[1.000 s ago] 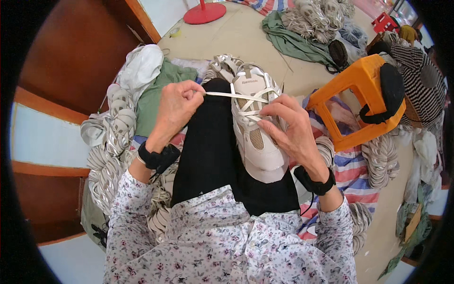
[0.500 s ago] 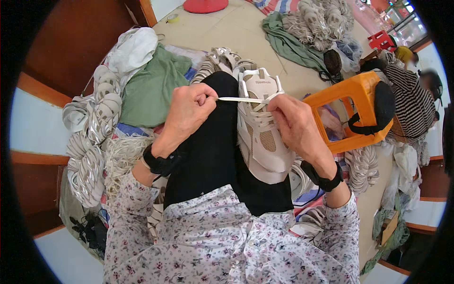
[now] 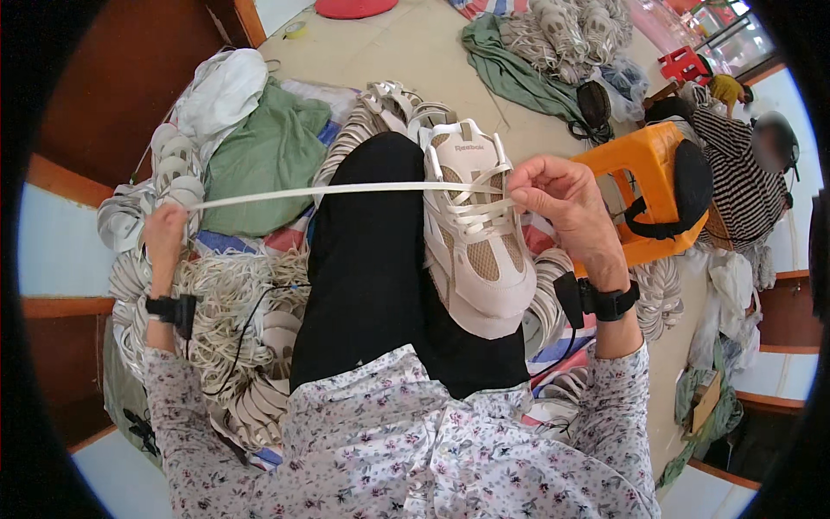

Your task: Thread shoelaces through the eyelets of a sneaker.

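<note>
A cream-and-beige sneaker point(image 3: 475, 233) rests on my black-trousered lap, toe toward me, partly laced across its tongue. A long flat white shoelace point(image 3: 320, 191) runs taut from its upper eyelets to the left. Far out at the left, my left hand point(image 3: 164, 235) is closed on the lace's end. My right hand point(image 3: 566, 212) is at the shoe's right side, with thumb and index finger bent against the eyelet edge beside the laces. Its other fingers are curled and partly hidden.
Loose white laces point(image 3: 233, 298) and stacked shoe uppers point(image 3: 177, 195) lie at my left, beside a green cloth point(image 3: 268, 160). An orange stool point(image 3: 648, 190) stands at the right. Beyond it sits a person in a striped top point(image 3: 735, 156). More uppers point(image 3: 579, 35) are heaped at the back.
My left hand has swung far out to the left, drawing a much longer stretch of lace from the shoe. My right hand has shifted slightly right and up, staying beside the eyelets.
</note>
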`<state>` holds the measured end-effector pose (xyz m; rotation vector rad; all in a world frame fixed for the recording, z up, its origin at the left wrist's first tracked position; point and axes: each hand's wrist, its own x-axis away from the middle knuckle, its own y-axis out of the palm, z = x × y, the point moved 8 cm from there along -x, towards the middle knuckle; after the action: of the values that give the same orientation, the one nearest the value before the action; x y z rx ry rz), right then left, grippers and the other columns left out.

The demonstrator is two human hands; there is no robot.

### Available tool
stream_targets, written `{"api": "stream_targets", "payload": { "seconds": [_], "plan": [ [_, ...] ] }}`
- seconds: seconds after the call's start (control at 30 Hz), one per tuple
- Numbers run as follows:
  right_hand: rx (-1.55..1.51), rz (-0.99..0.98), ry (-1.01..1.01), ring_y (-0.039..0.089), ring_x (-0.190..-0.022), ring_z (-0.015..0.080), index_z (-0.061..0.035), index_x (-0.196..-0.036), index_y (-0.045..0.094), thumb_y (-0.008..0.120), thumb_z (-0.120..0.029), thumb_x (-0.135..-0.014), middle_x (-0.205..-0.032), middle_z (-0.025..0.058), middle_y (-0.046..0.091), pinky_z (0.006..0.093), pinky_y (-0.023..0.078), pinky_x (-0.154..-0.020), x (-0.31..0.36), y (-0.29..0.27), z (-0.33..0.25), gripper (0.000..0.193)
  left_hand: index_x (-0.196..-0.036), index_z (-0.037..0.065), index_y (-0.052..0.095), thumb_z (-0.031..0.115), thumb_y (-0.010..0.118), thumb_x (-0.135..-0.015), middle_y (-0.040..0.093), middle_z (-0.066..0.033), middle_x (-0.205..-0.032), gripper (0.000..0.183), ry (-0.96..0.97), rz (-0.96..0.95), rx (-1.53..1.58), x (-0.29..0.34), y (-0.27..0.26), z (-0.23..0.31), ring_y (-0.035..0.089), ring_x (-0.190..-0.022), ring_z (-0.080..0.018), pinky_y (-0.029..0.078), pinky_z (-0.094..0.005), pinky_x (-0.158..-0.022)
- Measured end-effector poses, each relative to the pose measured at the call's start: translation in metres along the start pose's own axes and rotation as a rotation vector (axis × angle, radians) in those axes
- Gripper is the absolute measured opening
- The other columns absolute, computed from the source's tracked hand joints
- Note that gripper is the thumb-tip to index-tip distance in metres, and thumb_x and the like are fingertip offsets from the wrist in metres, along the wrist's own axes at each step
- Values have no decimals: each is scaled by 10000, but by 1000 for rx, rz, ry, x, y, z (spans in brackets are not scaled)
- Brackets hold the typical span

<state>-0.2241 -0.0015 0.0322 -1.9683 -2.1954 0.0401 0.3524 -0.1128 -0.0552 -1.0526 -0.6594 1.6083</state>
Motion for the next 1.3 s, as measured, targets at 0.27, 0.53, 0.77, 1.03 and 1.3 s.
{"api": "stream_targets", "payload": {
  "seconds": [0.27,0.53,0.77,1.03,1.3],
  "plan": [
    [-194,-54,-51,549,-698,23,-36,-989,692,706,-119,-899,-859,-29,662,173,447,-627,-6,-5,3,123,-800,-39,661,184,612,-825,598,-206,-645,230,45,197,-317,36,-72,-137,595,-589,-302,473,-406,-622],
    [-86,17,-79,570,-865,44,-20,-1032,691,660,-38,-904,-957,-13,666,198,464,-778,-6,3,1,133,-881,-36,697,245,650,-855,699,-199,-793,287,-226,155,-332,46,-128,-242,650,-701,-314,508,-408,-704],
    [528,139,-377,569,-787,116,13,-1009,654,630,42,-843,-966,44,608,265,465,-700,-11,9,-27,171,-898,-16,701,189,619,-840,670,-205,-773,228,-52,254,-373,15,-100,-184,645,-707,-358,501,-423,-676],
    [533,128,-186,527,-691,126,10,-922,576,596,12,-883,-820,47,574,284,447,-631,-14,11,-23,43,-1266,53,611,37,624,-838,640,-50,-1077,428,121,-500,840,47,68,228,611,-663,-91,515,-245,-586],
    [105,-21,-134,440,-665,13,-45,-940,612,621,-108,-958,-792,-66,557,173,338,-560,-26,8,-16,66,-1052,-7,666,62,729,-787,664,-155,-843,281,794,-465,477,71,58,380,648,-658,-260,492,-363,-608]
  ]
}}
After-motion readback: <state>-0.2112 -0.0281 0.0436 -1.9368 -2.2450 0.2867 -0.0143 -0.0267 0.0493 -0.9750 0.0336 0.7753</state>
